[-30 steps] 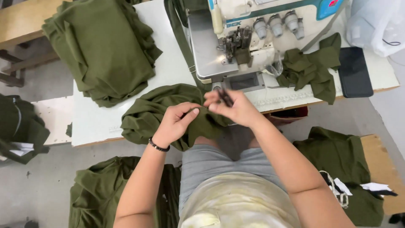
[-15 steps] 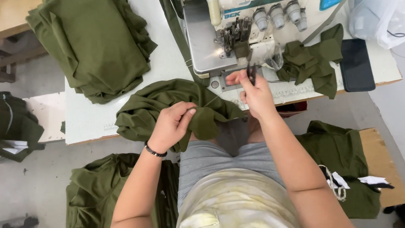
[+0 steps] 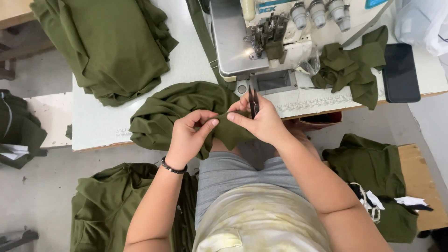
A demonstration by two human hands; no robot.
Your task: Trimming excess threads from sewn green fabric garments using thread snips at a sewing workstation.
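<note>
**A:** Checking hands. Left hand (image 3: 190, 133) is closed in a pinch on the olive garment (image 3: 182, 109), thumb and fingertips gripping a fold near frame centre. Black bracelet (image 3: 173, 167) on that wrist.

**B:** Right?

**A:** Right hand (image 3: 261, 122) grips the same fold from 3 o'clock, thumb pressed on the cloth. It also holds small black snips (image 3: 253, 100), blades pointing to 12 o'clock. Can't tell whether the blades are apart or together. Hands nearly touch, fabric stretched between them.

**B:** Where's the garment sitting?

**A:** Bunched on the near edge of the white table (image 3: 98, 121), partly hanging over it toward the lap. Most of the bulk lies at 10 o'clock from the left hand.

**B:** Machine?

**A:** Overlock sewing machine (image 3: 261, 37) at 12 o'clock from the hands, near them, not touching the garment as far as I can see. Olive scrap piece (image 3: 350, 70) at 2 o'clock, against the machine's right side. Dark phone (image 3: 400, 72) just beside that piece.

**B:** Other stock?

**A:** Folded olive stack (image 3: 102, 46) at 10 o'clock on the table, well apart from the hands. Olive pile on the floor (image 3: 112, 205) at 7 o'clock. Another olive pile (image 3: 373, 172) on a wooden bench (image 3: 420, 182) at 4 o'clock, with white and black bits (image 3: 373, 198) on it.
</note>
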